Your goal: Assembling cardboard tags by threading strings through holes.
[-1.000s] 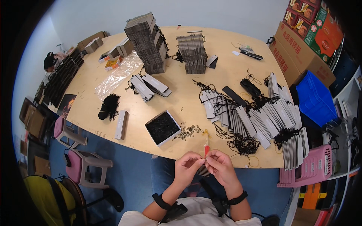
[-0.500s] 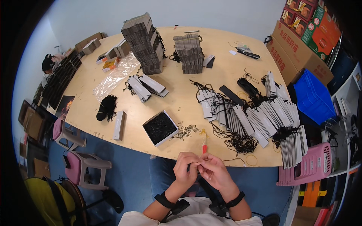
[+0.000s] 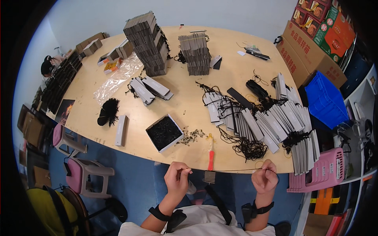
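My hands are apart at the near table edge. A thin black cord (image 3: 240, 170) runs taut between them. My left hand (image 3: 177, 177) is closed in a pinch, with the cord's end near its fingertips. On the other side my right hand (image 3: 264, 179) is closed on the cord, and a bit of it curls past the fingers. Between them a red-handled tool (image 3: 211, 159) with a yellowish tip lies at the edge. Just below it shows a small striped stack (image 3: 209, 177). Small dark clips (image 3: 192, 137) lie loose beside a white box (image 3: 179, 139) of black pieces.
Grey-white tags with tangled black cords (image 3: 252, 149) spread over the right side. Tall banded stacks (image 3: 151, 51) stand at the back. A black cord bundle (image 3: 107, 112) and a slim box (image 3: 121, 130) lie left. A blue crate (image 3: 327, 100) and pink stools (image 3: 88, 173) flank the table.
My hands were together in front of me; they have moved apart, left hand to the left and right hand to the right, with the cord stretched between.
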A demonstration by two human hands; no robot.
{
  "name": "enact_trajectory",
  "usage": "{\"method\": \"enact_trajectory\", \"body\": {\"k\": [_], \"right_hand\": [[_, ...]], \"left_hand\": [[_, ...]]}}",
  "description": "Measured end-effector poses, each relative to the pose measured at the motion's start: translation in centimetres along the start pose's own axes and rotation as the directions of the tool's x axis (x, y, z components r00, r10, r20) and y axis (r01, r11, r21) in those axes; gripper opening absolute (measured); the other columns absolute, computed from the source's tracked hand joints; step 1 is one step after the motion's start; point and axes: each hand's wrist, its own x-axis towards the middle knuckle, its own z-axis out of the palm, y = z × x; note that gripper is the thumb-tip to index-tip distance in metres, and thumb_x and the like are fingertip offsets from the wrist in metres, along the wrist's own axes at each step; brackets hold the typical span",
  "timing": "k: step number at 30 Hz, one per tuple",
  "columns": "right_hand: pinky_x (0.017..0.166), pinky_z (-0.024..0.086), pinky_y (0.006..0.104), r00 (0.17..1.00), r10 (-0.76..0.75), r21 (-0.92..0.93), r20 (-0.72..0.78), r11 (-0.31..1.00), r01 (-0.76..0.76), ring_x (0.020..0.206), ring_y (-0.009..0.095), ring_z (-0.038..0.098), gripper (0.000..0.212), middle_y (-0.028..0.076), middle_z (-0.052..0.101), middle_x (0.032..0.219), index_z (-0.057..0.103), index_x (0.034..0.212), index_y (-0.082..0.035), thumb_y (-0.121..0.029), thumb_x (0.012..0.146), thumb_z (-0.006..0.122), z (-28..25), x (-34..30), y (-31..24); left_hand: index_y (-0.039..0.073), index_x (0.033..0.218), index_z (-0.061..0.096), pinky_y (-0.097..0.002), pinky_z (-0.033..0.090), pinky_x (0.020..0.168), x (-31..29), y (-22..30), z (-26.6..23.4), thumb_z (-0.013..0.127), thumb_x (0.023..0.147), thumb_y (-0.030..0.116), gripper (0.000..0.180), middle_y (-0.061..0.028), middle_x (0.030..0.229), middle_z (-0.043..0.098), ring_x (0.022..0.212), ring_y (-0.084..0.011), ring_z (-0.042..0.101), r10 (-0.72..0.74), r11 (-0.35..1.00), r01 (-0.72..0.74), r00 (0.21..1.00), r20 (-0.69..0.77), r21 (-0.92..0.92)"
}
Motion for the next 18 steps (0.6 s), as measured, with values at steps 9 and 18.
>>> {"method": "enact_trajectory", "body": {"k": [9, 18], "right_hand": [[0.052, 0.04, 0.0176, 0.97, -0.241, -0.816, 0.009, 0.56, 0.147, 0.057, 0.006, 0.051, 0.002, 0.009, 0.069, 0.082, 0.064, 0.09, 0.002, 0.002, 0.09, 0.062, 4.6, 1.6, 2.7], [0.053, 0.046, 0.0209, 0.978, 0.097, -0.86, -0.186, 0.465, -0.21, 0.063, 0.005, 0.062, 0.01, 0.004, 0.068, 0.072, 0.067, 0.097, 0.003, -0.004, 0.091, 0.065, 6.9, 0.2, 6.3]], "left_hand": [[-0.003, 0.093, 0.062, -0.0222, 0.05, 0.067, -2.5, 1.5, 0.8, 0.065, 0.089, -0.004, 0.005, -0.0077, 0.089, 0.061, 0.076, -0.0112, 0.062, -0.239, 0.935, 0.269, 0.959, 0.152, -0.23], [-0.005, 0.101, 0.066, -0.0259, 0.055, 0.075, -2.9, 2.9, 2.9, 0.066, 0.09, -0.001, 0.011, -0.0111, 0.096, 0.07, 0.084, -0.0137, 0.066, -0.448, 0.694, 0.498, 0.864, 0.231, -0.52]]}}
